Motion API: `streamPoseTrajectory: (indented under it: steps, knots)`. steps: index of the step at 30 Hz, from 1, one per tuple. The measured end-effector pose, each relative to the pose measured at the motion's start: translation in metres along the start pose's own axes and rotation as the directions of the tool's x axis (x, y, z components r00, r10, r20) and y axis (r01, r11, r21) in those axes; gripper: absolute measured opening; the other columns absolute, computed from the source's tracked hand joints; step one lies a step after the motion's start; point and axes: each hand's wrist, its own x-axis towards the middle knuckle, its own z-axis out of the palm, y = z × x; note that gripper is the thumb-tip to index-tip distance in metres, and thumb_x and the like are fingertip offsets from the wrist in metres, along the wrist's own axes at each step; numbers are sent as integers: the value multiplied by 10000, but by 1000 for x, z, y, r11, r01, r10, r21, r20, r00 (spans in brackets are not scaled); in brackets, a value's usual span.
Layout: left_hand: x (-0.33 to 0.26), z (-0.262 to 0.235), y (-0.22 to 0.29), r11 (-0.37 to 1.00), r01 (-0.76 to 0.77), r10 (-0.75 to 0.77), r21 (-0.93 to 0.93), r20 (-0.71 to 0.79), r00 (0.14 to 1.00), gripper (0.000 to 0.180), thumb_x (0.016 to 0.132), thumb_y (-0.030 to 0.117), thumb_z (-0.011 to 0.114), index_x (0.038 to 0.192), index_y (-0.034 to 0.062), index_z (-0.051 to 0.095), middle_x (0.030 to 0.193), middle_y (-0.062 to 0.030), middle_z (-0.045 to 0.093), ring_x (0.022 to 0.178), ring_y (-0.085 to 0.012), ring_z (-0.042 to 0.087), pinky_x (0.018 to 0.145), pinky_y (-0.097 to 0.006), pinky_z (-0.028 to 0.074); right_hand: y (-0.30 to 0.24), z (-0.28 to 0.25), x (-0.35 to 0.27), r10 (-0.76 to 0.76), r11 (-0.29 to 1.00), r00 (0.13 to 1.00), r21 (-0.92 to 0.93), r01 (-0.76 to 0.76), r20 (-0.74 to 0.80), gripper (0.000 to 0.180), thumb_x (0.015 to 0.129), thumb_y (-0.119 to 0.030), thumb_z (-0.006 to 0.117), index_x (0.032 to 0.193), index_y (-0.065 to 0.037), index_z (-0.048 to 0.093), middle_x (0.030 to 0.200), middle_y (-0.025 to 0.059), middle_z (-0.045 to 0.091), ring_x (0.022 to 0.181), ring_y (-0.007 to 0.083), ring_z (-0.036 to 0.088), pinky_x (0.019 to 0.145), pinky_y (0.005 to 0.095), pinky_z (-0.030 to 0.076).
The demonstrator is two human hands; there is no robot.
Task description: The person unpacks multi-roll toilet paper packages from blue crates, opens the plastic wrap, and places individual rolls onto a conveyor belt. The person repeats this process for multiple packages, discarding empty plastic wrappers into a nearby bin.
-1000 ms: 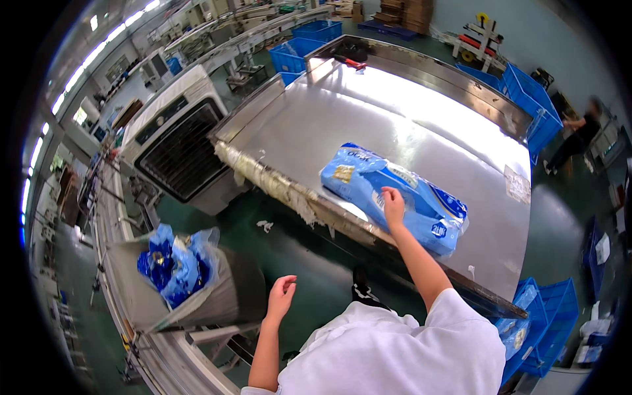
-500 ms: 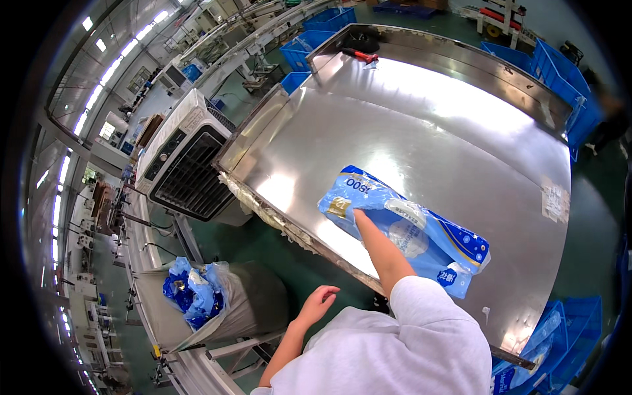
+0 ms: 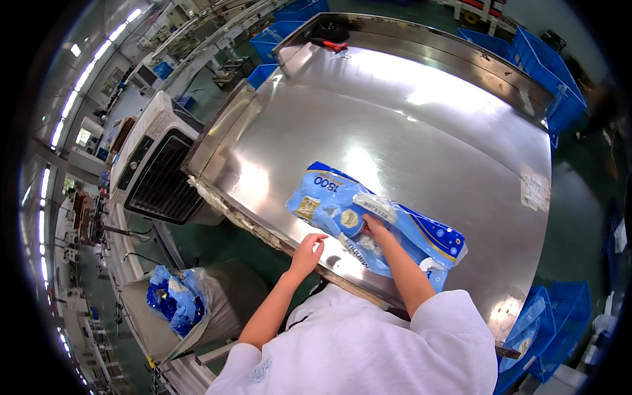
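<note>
"Where's the blue package (image 3: 413,232)?"

"Lying on the metal counter (image 3: 270,128), near the front edge. The right hand (image 3: 376,228) touches its middle; those fingers are partly hidden, so I can't tell how far they're spread or whether they grip."

"And the left hand (image 3: 306,255)?"

"Fingers loosely curled, holding nothing, just beside the package's near side."

"Anything in the way?"

"The right forearm (image 3: 405,273) covers part of it. 1 red-handled tool (image 3: 334,46) lies in the far left corner, well apart. 2 blue crates (image 3: 570,316) stand at right; crumpled blue wrappers (image 3: 176,297) fill a bin (image 3: 236,293) at left."
</note>
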Motion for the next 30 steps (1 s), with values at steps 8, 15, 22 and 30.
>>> streamPoseTrajectory:
  steps: [8, 15, 22, 30]
  knots:
    - [91, 76, 0, 821, -145, -57, 553, 332, 942, 225, 796, 54, 513, 1007, 12, 580, 984, -150, 580, 934, -332, 569, 831, -371, 470, 12, -60, -18, -535, 756, 813, -560, 339, -229, 399, 882, -311, 565, 1202, -74, 536, 1139, 111, 578, 991, 246, 562, 837, 357, 465]
    - [176, 81, -51, 569, -85, -173, 818, 220, 960, 450, 799, 165, 542, 1199, -33, 486, 1252, -245, 463, 1150, -359, 478, 950, -439, 406, -25, -69, -69, -596, 501, 791, -833, 234, -136, 441, 843, -331, 553, 1200, -73, 543, 1231, 181, 536, 1148, 336, 492, 977, 394, 381]
    - [215, 103, -96, 485, 60, -150, 872, 15, 989, 416, 912, 261, 407, 1274, 76, 493, 1352, -133, 439, 1250, -304, 413, 1033, -419, 328, -60, 19, -127, -561, -105, 768, -947, 305, 309, 807, 653, -300, 710, 1341, -69, 357, 1209, 230, 524, 1144, 352, 494, 961, 386, 400]
    - [224, 88, -112, 425, -139, 74, 895, 119, 990, 336, 900, 215, 419, 1175, 93, 570, 1246, -113, 540, 1143, -279, 518, 981, -407, 391, -65, 11, -131, -449, 214, 885, -948, 236, 118, 803, 589, -336, 752, 1258, -26, 432, 1188, 243, 522, 1138, 366, 481, 968, 398, 390]
